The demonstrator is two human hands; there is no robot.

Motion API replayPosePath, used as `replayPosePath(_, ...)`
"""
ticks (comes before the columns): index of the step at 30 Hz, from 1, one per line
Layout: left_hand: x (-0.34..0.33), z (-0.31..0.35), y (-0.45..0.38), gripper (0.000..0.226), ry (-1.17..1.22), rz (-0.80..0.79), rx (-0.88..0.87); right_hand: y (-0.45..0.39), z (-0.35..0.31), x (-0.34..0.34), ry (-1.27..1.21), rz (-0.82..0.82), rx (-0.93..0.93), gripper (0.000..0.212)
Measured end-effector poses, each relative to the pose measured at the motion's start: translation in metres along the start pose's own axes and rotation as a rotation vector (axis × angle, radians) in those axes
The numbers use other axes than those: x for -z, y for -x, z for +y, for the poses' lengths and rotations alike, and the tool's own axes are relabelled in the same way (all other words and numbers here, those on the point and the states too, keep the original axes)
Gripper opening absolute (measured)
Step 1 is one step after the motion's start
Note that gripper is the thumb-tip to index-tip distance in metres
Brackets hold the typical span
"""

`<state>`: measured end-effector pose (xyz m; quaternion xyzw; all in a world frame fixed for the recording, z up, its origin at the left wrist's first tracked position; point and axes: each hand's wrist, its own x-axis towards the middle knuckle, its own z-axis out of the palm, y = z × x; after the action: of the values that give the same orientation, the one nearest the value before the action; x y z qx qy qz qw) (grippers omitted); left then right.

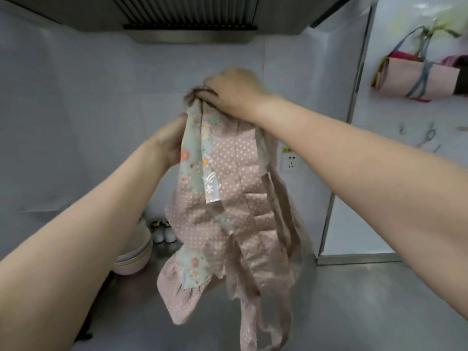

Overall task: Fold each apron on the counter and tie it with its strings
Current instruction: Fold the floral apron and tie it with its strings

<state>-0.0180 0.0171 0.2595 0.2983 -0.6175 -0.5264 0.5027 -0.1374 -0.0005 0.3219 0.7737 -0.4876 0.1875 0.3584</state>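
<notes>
Apron [228, 198] hangs in the middle of the frame, lifted clear above the steel desk [354, 300], a pink cloth with white dots and a pale green flowered band running down its left edge. Its top is bunched together under the right hand [234, 93], whose fingers curl over the gathered cloth and grip it from above, just right of centre in the upper half. The left hand [168, 143] sits lower and to the left, touching the flowered band; its fingers go behind the cloth, so whether they pinch it or only steady it cannot be told. Both bare forearms reach in from the lower corners of the frame. From the lower part of the apron the strings [268, 312] trail down in loose loops toward the bottom edge, over the desk; whether they touch it is unclear. At the lower left, on the desk and partly behind the left forearm, stands a stack of bowls [134, 259], the lowest one pink, with a few small white bottles [162, 234] just beside it against the wall. A white socket [291, 160] is on the wall right of the apron. In the upper right a pink bag [405, 79] with blue handles hangs on the wall, and a range hood [190, 19] fills the top of the frame.
</notes>
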Motion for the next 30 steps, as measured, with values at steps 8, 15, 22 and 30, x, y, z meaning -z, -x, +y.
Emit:
replayPosePath(8,0.023,-0.019,0.000,0.027,-0.506,0.195,0.201,0.031,-0.009,-0.006,0.143,-0.234,0.035,0.049)
replayPosePath(15,0.032,-0.029,-0.012,0.039,-0.143,0.155,0.194,0.030,0.027,-0.018,0.097,-0.244,-0.117,0.047)
replayPosePath(22,0.022,-0.047,-0.019,0.048,-0.511,-0.145,0.235,0.023,0.025,-0.026,0.085,-0.154,-0.118,0.047)
replayPosePath(30,0.035,-0.029,-0.046,0.010,-1.085,-0.309,0.301,0.029,0.038,-0.022,-0.109,-0.401,-0.161,0.043)
